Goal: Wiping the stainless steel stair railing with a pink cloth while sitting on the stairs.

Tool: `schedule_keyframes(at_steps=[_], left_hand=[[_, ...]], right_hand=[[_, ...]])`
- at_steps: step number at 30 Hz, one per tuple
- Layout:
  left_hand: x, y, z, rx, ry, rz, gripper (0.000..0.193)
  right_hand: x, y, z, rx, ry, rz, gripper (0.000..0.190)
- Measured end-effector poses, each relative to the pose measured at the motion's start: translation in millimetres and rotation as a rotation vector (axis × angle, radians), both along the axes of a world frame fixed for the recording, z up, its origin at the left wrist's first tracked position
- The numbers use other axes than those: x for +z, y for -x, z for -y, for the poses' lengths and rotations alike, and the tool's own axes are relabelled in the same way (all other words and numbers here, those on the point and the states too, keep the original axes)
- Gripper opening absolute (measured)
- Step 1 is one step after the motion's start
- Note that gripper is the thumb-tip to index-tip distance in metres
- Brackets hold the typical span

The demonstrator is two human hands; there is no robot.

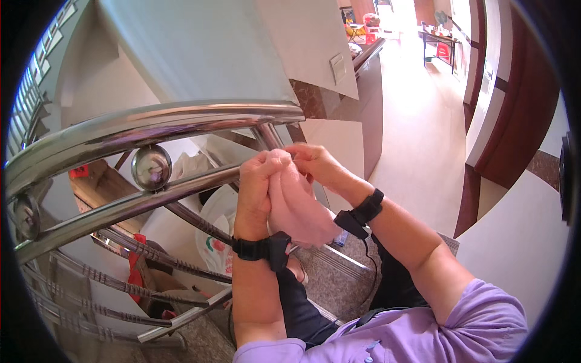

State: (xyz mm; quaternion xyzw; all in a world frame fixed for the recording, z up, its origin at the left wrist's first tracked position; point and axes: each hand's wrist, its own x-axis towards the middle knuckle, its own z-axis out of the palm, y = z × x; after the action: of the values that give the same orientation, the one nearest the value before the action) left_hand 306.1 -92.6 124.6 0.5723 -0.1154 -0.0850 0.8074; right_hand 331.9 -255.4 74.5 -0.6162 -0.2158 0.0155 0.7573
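A pink cloth (295,208) hangs in folds from my two hands, in front of the stainless steel stair railing. My left hand (262,174) is closed on its upper edge, thumb on top. Close beside it, my right hand (313,161) has bent fingers at the cloth's top right; whether they pinch it is hard to see. Behind my hands run the thick polished handrail (181,113) and a thinner steel rail (195,181), with a round steel ball (151,167) between them.
Granite steps (333,277) lie below me, with my sandalled foot on one. Under the railing are a white plastic bag (218,240) bearing print and a red cloth or ribbon (135,267). A pale corridor floor (408,136) leads to a table (438,38) and a red stool (443,52).
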Motion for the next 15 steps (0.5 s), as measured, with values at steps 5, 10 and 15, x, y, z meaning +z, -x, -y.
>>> schedule_keyframes(at_steps=[5, 10, 15], left_hand=[[0.9, 4.8, -9.1, 0.2, -0.449, 0.303, 0.026], [18.3, 10.4, -11.4, 0.914, -0.722, 0.548, 0.021], [7.9, 4.2, -14.1, 1.237, -0.932, 0.933, 0.012]], right_hand=[[-5.2, -6.0, -13.3, -0.012, -0.191, -0.175, 0.01], [32.1, -38.1, -31.7, -0.519, -0.272, 0.266, 0.014], [35.3, -42.3, -70.8, -0.951, 0.227, 0.724, 0.03]])
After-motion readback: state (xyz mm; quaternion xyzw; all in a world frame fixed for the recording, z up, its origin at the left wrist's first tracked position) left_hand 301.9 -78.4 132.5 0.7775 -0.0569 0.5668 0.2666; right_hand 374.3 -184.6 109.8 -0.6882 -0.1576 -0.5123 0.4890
